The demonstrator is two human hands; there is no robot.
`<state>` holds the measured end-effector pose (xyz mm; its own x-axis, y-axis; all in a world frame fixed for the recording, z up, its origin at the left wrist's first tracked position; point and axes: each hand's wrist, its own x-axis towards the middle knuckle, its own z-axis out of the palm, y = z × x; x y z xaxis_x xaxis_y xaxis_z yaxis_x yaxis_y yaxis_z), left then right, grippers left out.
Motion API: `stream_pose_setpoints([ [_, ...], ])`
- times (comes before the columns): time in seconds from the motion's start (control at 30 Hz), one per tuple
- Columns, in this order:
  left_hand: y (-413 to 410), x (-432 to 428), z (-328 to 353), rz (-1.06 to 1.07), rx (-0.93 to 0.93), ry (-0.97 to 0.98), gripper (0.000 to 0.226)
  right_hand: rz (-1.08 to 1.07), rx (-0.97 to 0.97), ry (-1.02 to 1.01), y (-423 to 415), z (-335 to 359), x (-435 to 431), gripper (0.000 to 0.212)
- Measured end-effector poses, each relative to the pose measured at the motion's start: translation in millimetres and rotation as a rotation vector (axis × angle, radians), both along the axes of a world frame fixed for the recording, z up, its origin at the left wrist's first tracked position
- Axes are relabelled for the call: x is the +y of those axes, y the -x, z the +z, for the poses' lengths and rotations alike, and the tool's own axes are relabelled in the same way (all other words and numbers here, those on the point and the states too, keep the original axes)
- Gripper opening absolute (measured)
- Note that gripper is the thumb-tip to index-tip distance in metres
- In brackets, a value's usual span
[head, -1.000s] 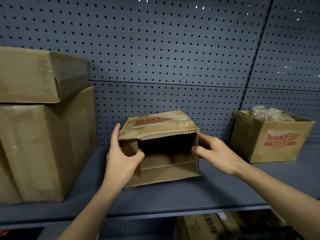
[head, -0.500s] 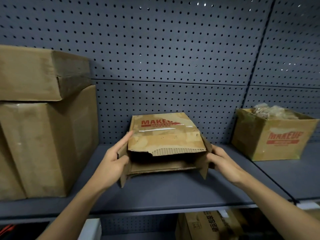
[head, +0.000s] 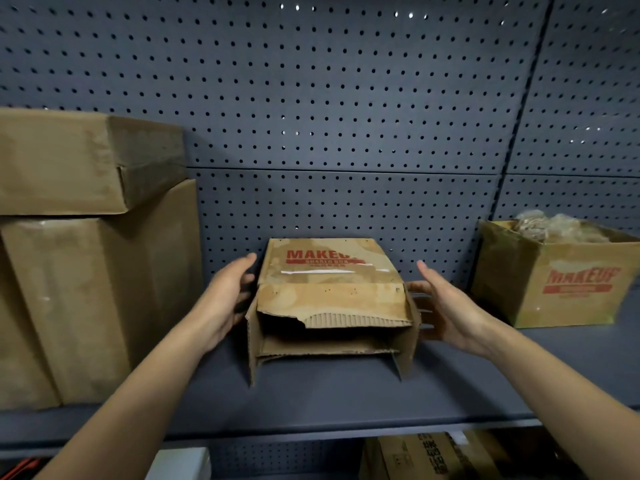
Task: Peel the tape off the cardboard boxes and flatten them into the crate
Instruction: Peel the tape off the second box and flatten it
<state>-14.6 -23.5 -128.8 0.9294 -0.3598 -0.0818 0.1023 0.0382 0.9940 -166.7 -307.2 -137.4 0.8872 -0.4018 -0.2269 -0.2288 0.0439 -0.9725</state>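
1. A dark grey pegboard wall (head: 346, 98) backs a grey shelf (head: 329, 400); the cardboard box (head: 329, 296) sits on it at the centre of the frame.
2. The box is partly collapsed; its top panel slopes forward, the front edge is torn to bare corrugation, and the side flaps jut forward; a glossy tape strip (head: 346, 271) crosses the top.
3. The left hand (head: 225, 303) and the right hand (head: 446, 306) flank the box, fingers straight and spread; whether they touch it is blurred.
4. Two large plain boxes (head: 86, 271) stack at the left; an open box (head: 561, 289) holding clear bags stands at the right; another carton (head: 433, 459) shows at the bottom edge.
5. Red print reads "MAKEU" on the centre box and "MAKEUP" on the right one.
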Motion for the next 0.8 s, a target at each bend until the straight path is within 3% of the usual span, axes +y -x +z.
stream_pose_setpoints([
  [0.17, 1, -5, 10, -0.191, 0.065, -0.169, 0.043, -0.039, -0.03, 0.142, -22, 22, 19, 0.039],
  [0.3, 8, -7, 9, -0.194, -0.043, -0.233, 0.034, -0.045, -0.092, 0.27, -32, 21, 27, 0.03],
  [0.4, 11, -1, 7, -0.145, -0.138, -0.188, 0.03, -0.066, -0.168, 0.251, -24, 19, 34, 0.022],
  [0.53, 21, 11, 13, -0.089, -0.322, -0.074, 0.03, -0.087, -0.303, 0.246, -8, 26, 39, 0.029],
  [0.7, 24, 22, 15, -0.038, -0.557, 0.019, 0.07, -0.086, -0.524, 0.37, 8, 36, 43, 0.054],
  [0.8, 23, 24, 6, -0.034, -0.601, 0.013, 0.087, -0.07, -0.584, 0.47, 11, 33, 42, 0.071],
])
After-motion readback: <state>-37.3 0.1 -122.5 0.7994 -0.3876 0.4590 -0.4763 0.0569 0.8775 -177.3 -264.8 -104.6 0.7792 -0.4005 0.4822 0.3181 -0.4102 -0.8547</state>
